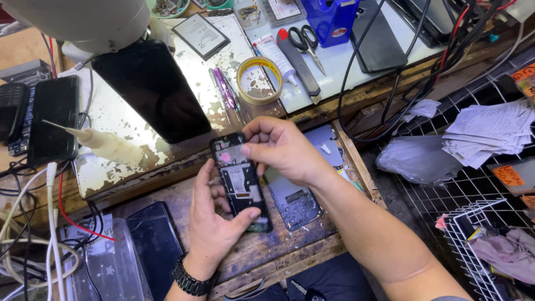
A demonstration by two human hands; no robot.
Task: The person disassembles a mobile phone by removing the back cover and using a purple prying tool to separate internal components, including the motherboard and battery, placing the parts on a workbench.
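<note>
Both the left hand and right hand grasp the opened phone, long axis running away from the person.

yellow tape roll, blue dispenser, purple pen

Worn wooden table, surface scratched and stained; raised shelf along its far edge, white paint flaking. Lamp head at far left corner, lighting the shelf brightly. White wire rack beside the table's right edge.
</note>
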